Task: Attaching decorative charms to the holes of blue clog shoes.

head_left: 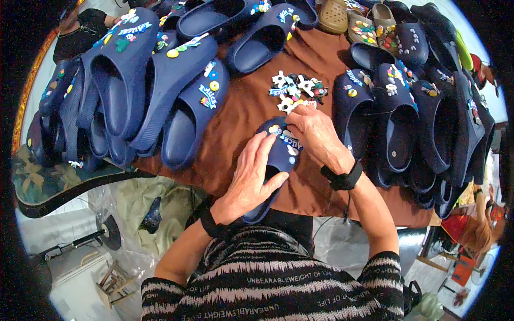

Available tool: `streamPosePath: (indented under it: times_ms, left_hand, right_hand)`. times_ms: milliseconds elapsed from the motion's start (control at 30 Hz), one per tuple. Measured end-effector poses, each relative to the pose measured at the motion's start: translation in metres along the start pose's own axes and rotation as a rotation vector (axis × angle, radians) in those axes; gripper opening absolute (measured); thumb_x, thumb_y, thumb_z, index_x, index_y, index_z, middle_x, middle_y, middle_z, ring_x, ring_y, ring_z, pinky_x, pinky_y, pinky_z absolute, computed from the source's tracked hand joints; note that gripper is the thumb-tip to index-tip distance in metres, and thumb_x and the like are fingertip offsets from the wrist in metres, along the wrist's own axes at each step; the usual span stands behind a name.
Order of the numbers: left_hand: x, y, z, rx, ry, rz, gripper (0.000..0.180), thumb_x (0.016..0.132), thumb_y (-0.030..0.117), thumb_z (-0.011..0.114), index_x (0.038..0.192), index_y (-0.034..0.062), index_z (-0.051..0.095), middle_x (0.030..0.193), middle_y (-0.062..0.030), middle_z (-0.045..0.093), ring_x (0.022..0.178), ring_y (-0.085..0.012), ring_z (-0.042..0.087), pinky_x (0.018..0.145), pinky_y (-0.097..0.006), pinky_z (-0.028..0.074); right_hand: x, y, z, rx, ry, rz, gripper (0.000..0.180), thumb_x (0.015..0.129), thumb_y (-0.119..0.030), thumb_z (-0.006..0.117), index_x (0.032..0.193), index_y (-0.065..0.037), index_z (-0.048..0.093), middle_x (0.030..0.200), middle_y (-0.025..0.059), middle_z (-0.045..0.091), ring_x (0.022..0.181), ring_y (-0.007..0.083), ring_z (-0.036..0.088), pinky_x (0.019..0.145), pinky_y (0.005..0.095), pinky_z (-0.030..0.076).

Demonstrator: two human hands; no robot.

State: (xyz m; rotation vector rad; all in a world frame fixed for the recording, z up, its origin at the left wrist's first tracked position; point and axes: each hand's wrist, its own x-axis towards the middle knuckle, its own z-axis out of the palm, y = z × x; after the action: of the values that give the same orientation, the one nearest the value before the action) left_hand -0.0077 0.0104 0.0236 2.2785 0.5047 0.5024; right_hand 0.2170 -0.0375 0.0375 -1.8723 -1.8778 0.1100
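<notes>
Head view: left hand (247, 176) clasped over navy slipper (279, 158), right hand (316, 134) curled at its toe (265, 126), grip unclear.

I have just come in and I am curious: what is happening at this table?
A person is handling a navy slipper over a brown cloth. The left hand holds the slipper, and the right hand's fingers are bunched at its decorated toe; what they pinch, if anything, is hidden. Just beyond lies a pile of loose charms. Other slippers stand on both sides, many of them decorated.
</notes>
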Motion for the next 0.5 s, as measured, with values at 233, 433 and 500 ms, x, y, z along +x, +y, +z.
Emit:
streamPosePath:
  times_ms: [233,433,500]
  left_hand:
    - [-0.002,-0.003,0.004,-0.011,0.038,-0.016,0.083,0.090,0.032,0.071,0.155,0.0032,0.029,0.155,-0.0242,0.030,0.143,-0.0442,0.033,0.120,-0.051,0.028]
    - [-0.001,-0.005,0.003,0.023,-0.003,-0.021,0.083,0.091,0.032,0.070,0.156,0.0009,0.027,0.157,-0.0254,0.029,0.147,-0.0430,0.030,0.122,-0.048,0.026]
    - [-0.001,-0.003,0.002,0.025,0.001,-0.009,0.082,0.092,0.032,0.070,0.155,0.0011,0.028,0.157,-0.0254,0.029,0.146,-0.0429,0.030,0.122,-0.048,0.026]
  right_hand:
    - [0.003,-0.004,-0.009,-0.157,-0.185,-0.029,0.015,0.083,-0.013,0.067,0.096,-0.008,0.073,0.096,0.0122,0.066,0.099,0.0325,0.064,0.085,0.0451,0.053]
    - [-0.001,-0.009,-0.013,-0.178,-0.228,-0.053,0.019,0.083,-0.013,0.067,0.100,-0.009,0.074,0.097,0.0126,0.065,0.100,0.0325,0.063,0.088,0.0461,0.052]
    - [-0.002,0.001,-0.009,-0.070,-0.203,-0.051,0.019,0.083,-0.013,0.067,0.101,-0.008,0.074,0.096,0.0126,0.065,0.100,0.0329,0.062,0.088,0.0466,0.051]
